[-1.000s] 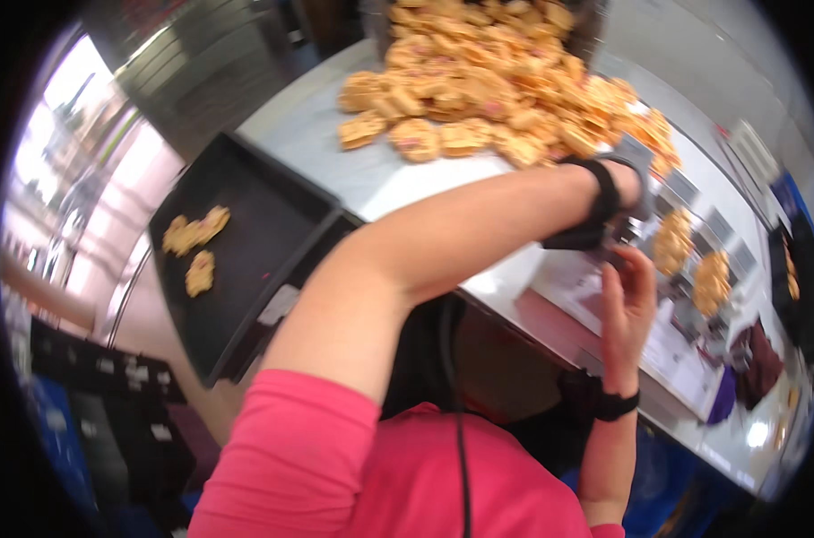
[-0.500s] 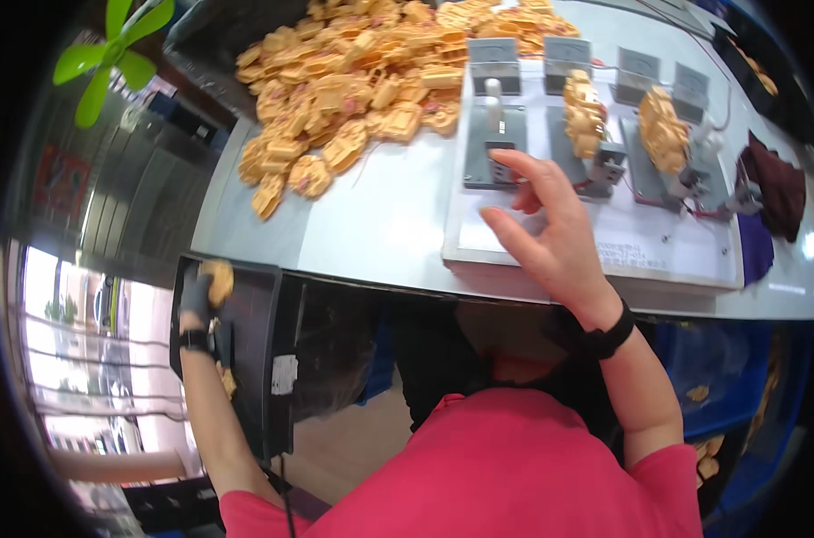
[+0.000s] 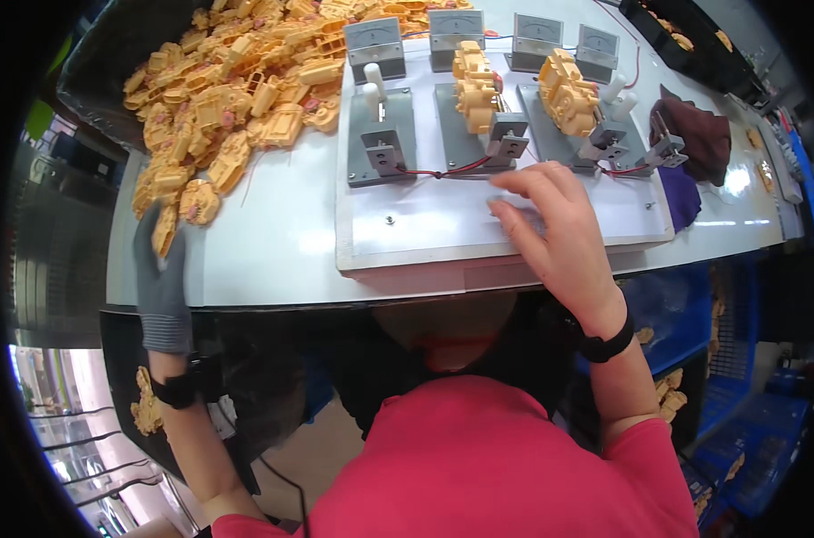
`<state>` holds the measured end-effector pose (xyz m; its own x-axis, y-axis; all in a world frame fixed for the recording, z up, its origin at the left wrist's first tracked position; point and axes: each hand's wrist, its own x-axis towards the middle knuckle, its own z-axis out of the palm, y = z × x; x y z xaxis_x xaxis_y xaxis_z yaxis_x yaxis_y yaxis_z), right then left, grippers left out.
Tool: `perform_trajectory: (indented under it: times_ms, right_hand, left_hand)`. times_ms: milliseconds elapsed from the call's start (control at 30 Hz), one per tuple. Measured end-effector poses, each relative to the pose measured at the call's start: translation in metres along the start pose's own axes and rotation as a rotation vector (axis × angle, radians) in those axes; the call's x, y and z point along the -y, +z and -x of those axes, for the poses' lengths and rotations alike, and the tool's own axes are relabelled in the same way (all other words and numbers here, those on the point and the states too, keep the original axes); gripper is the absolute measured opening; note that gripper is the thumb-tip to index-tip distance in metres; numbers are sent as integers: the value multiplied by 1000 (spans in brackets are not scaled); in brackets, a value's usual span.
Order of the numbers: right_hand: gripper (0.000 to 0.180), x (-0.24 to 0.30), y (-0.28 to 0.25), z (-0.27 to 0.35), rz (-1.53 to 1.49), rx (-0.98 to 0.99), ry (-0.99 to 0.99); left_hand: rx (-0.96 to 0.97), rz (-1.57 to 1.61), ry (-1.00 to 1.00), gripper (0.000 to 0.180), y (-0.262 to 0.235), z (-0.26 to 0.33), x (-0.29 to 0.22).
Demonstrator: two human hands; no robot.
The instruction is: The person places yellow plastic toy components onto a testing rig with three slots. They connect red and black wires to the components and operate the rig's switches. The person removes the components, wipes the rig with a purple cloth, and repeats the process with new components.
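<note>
My left hand (image 3: 163, 282), in a grey glove and slightly blurred, is at the near left edge of a heap of yellow-orange plastic parts (image 3: 237, 99). Its fingers close around one yellow plastic part (image 3: 164, 230). Bare and open, my right hand (image 3: 555, 233) hovers over the front of a white test board (image 3: 443, 229), thumb and fingers apart with nothing between them. On the board stand grey fixtures with small meters behind them. A yellow part (image 3: 476, 90) sits on the middle fixture and another yellow part (image 3: 567, 94) on the right one. The left fixture (image 3: 382, 134) bears only white posts.
A black bin (image 3: 102, 81) stands behind the heap. Below the table's left edge, a black tray (image 3: 120, 359) holds yellow parts (image 3: 147, 403). Dark cloths (image 3: 694, 134) lie right of the board. Blue crates (image 3: 662, 314) stand below at right, and a black box (image 3: 685, 40) lies far right.
My left hand has let go of a yellow part over the black tray and moved up to the heap, onto another. My right hand has shifted away from the left fixture. The view has turned.
</note>
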<state>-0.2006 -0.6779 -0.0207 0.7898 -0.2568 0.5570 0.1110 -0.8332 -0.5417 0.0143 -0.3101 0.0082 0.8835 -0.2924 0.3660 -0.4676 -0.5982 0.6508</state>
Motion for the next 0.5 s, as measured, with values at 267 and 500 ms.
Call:
perform_trajectory:
  times_ms: [267,500]
  right_hand:
    - [7,-14,14,-1,3,62,-63]
    - [10,-14,17,4,31,-6,-40]
  left_hand:
    - [153,-78,344,53,145,26,-86]
    - [203,91,84,46,156,46,-66]
